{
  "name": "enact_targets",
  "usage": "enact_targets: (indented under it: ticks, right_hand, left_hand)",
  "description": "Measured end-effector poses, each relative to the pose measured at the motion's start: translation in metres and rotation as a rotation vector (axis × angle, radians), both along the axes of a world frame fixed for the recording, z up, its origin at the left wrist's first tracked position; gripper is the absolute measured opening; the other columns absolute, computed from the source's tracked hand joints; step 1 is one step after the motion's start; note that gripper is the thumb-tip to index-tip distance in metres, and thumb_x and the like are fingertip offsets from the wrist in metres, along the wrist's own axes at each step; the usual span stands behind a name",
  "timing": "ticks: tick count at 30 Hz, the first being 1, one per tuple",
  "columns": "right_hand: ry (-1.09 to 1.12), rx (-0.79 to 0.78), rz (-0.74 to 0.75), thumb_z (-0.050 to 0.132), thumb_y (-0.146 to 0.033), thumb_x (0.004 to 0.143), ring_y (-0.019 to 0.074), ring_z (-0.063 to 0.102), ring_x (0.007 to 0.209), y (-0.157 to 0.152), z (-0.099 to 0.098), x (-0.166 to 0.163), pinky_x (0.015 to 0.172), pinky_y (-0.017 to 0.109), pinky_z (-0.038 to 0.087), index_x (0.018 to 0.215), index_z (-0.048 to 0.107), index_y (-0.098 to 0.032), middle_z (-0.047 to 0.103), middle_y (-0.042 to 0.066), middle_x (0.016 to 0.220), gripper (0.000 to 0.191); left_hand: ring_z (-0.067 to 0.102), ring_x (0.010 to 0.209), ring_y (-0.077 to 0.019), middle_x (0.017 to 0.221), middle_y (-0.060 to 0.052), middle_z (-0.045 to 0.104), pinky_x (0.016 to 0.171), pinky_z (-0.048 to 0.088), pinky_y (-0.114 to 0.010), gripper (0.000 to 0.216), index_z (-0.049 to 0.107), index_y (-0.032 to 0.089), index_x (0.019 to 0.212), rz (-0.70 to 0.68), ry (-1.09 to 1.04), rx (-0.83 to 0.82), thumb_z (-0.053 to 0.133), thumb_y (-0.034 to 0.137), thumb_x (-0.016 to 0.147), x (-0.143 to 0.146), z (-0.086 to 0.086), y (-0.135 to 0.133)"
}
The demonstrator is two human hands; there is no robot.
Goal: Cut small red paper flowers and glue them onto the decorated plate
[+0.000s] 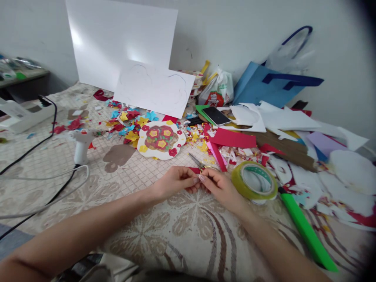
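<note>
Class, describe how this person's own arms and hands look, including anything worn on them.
The left hand and right hand are both ungloved, with five-fingered human shapes. No sleeve covers the visible part of the left forearm or right forearm. No watch, bracelet or ring can be made out, and no printed marking shows.

Craft workspace: glue gun (81, 149), paper scraps (132, 136), tablecloth (179, 239).
</note>
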State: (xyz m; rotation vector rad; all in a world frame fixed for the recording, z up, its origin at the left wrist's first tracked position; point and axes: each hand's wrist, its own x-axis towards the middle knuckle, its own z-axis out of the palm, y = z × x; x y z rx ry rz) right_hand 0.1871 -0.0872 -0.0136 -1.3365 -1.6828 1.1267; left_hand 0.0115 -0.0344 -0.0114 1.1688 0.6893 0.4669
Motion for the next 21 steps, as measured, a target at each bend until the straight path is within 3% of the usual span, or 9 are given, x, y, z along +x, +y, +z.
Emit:
enact_targets:
  ticks: [5, 10, 15, 21]
  right_hand:
    - [-0.157, 0.114, 0.015, 0.036, -0.034, 0.095, 0.0116, 0.047, 0.061, -0.001, 0.008, 0.0, 0.056, 0.022, 0.037, 0.076, 0.051, -0.018, 0.049, -0.002, 0.065, 0.029]
    - [-0.673, 0.326, -0.197, 0.044, -0.026, 0.092, 0.0187, 0.055, 0.077, 0.0, 0.008, 0.009, 0.067, 0.029, 0.04, 0.083, 0.051, -0.019, 0.056, 0.003, 0.079, 0.014]
    - [-1.091, 0.229, -0.226, 0.053, -0.029, 0.087, 0.0253, 0.059, 0.081, 0.002, 0.004, 0.009, 0.06, 0.031, 0.042, 0.091, 0.051, -0.017, 0.057, 0.01, 0.093, 0.013]
    - [-1.117, 0.183, -0.278, 0.049, -0.02, 0.088, 0.0283, 0.059, 0.088, 0.004, 0.001, 0.005, 0.062, 0.032, 0.045, 0.092, 0.05, -0.015, 0.059, 0.013, 0.094, 0.007]
  left_hand:
    - [0.057, 0.06, -0.0092, 0.072, -0.003, 0.066, 0.061, 0.047, -0.023, 0.026, 0.061, 0.01, 0.075, -0.019, 0.006, 0.004, 0.068, 0.036, 0.073, -0.001, 0.0, -0.001]
    - [0.058, 0.062, -0.0095, 0.073, -0.004, 0.066, 0.064, 0.047, -0.024, 0.026, 0.06, 0.011, 0.076, 0.035, -0.028, 0.016, 0.068, 0.036, 0.073, 0.0, -0.002, 0.0]
    - [0.058, 0.062, -0.0097, 0.071, -0.003, 0.065, 0.063, 0.046, -0.024, 0.027, 0.058, 0.012, 0.075, 0.083, -0.038, 0.049, 0.067, 0.037, 0.074, 0.001, -0.004, 0.001]
    - [0.058, 0.063, -0.0097, 0.073, -0.003, 0.065, 0.063, 0.046, -0.024, 0.03, 0.055, 0.012, 0.077, 0.138, -0.065, 0.049, 0.068, 0.04, 0.073, 0.001, -0.004, 0.002]
